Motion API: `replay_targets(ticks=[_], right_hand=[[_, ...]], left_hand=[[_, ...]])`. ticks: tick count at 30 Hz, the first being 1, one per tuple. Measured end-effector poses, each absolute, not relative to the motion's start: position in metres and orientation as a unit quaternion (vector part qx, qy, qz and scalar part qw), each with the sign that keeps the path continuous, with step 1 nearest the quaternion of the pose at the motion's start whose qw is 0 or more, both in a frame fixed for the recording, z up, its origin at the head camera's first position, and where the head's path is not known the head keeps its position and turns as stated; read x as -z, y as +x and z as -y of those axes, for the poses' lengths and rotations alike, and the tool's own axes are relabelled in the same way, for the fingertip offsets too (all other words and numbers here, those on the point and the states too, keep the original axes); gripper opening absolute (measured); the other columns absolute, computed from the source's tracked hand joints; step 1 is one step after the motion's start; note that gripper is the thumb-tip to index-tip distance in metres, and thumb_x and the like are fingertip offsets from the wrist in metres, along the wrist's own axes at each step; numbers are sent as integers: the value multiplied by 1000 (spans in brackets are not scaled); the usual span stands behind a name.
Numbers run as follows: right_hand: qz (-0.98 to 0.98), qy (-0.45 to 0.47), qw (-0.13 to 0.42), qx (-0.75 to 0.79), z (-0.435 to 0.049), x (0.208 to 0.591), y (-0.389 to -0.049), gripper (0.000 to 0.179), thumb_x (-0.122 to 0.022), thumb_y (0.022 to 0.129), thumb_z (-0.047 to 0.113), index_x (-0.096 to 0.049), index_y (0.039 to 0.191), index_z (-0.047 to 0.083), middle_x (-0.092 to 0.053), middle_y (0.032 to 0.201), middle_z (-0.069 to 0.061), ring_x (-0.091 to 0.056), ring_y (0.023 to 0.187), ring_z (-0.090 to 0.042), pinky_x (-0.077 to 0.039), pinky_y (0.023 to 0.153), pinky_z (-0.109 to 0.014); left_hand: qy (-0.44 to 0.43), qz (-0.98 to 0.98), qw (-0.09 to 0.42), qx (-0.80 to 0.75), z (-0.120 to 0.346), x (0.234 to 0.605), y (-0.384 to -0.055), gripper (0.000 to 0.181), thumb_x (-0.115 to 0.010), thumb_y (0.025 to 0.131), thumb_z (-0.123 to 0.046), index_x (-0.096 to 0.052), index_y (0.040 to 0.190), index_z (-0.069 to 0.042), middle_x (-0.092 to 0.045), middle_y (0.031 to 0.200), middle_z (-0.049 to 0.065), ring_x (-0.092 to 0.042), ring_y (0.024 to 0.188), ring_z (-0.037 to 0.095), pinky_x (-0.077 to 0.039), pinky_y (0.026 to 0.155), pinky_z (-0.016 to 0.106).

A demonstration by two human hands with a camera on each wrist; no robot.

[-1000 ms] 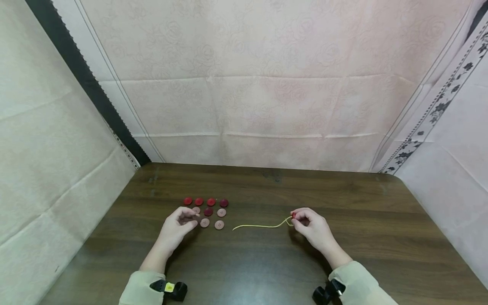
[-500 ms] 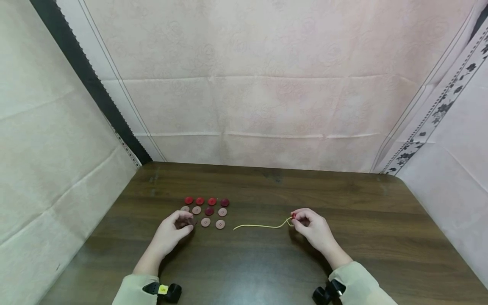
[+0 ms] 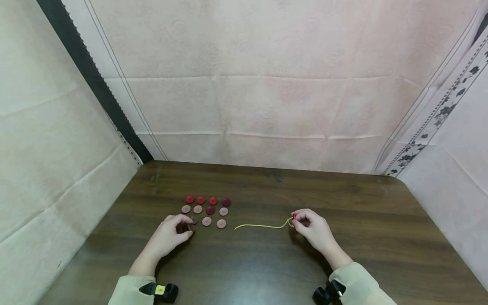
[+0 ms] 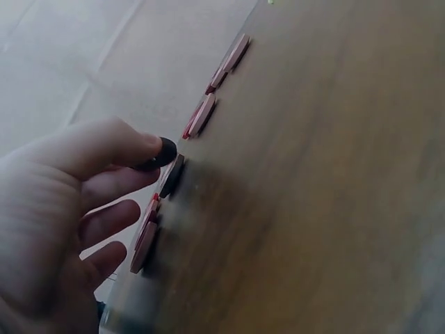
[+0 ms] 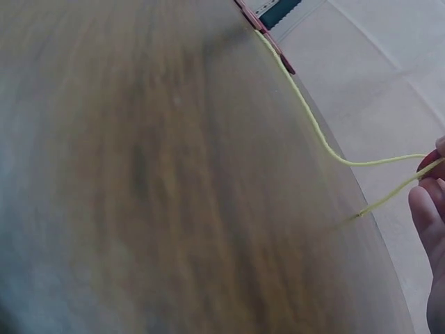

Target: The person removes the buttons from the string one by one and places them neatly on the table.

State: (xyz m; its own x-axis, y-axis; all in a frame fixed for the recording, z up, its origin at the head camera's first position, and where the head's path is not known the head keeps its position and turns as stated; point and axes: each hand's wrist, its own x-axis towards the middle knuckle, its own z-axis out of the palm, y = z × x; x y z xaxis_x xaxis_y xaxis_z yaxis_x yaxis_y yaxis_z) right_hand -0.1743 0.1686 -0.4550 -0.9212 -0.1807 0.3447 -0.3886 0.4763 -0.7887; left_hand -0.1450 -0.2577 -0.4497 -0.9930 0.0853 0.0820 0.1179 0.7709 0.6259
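Observation:
In the head view my left hand (image 3: 167, 234) is at the near left corner of a group of buttons. Its thumb and forefinger pinch a round button (image 4: 165, 152), which looks dark in the left wrist view. Just beyond, a shaded button (image 3: 195, 220) lies on the table. My right hand (image 3: 314, 228), farther right, pinches a red button (image 3: 294, 216) with a yellow cord (image 3: 263, 225) running from it. The cord's long end trails left across the tabletop, and a short bit loops near the fingertips. Only the right fingertips show in the right wrist view.
Red buttons (image 3: 201, 200) form the back row, with a dark red button (image 3: 226, 201) at its right end. Pale pink buttons (image 3: 206, 221) lie in front. The brown wooden table (image 3: 244, 267) meets cloth hangings (image 3: 244, 106) at its back.
My left hand has drawn back to the left and toward me, uncovering a pale pink button and the shaded one. The right hand holds still with the red button and cord.

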Motion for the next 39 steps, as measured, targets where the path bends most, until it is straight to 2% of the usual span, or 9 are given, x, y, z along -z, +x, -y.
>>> replay_targets(ticks=[6,11,18,28,34,39], right_hand=[[852,171,109,-482,-168,456,-174,7,-70,83,7,-63,81,7,-66,99,-4,-61,82,-9,-51,69,-23],[851,174,110,-482,-168,457,-175,8,-70,82,6,-63,81,8,-66,99,-4,-61,83,-8,-51,69,-23],[848,173,113,-488,-168,459,-176,12,-71,80,1,-63,79,10,-66,97,-5,-61,81,-9,-51,68,-22],[849,179,123,-482,-168,460,-176,9,-71,81,4,-63,79,9,-66,97,-4,-61,80,-7,-50,67,-22],[846,183,125,-485,-168,461,-177,11,-71,80,3,-63,79,10,-66,97,-4,-62,81,-8,-50,67,-22],[848,176,118,-486,-168,460,-176,8,-71,82,7,-63,80,7,-66,98,-3,-62,82,-8,-51,68,-22]], left_hand=[[-73,950,37,302,259,453,-145,22,-74,79,-17,-67,99,-21,-62,101,-3,-46,105,23,-30,88,46],[-89,953,50,284,259,455,-144,23,-74,77,-17,-66,99,-20,-64,101,-3,-47,104,24,-27,87,44],[-91,955,43,280,259,455,-145,25,-75,78,-16,-65,100,-20,-63,102,-4,-46,102,22,-29,87,45],[-88,955,34,282,257,454,-146,24,-75,78,-18,-65,100,-19,-63,98,-6,-47,97,20,-30,89,47],[-84,953,60,284,256,453,-146,27,-77,77,-23,-65,100,-17,-64,98,-6,-47,95,18,-33,87,46],[-84,945,71,309,249,448,-147,28,-77,77,-22,-65,101,-15,-63,97,-6,-47,94,17,-41,81,42]])
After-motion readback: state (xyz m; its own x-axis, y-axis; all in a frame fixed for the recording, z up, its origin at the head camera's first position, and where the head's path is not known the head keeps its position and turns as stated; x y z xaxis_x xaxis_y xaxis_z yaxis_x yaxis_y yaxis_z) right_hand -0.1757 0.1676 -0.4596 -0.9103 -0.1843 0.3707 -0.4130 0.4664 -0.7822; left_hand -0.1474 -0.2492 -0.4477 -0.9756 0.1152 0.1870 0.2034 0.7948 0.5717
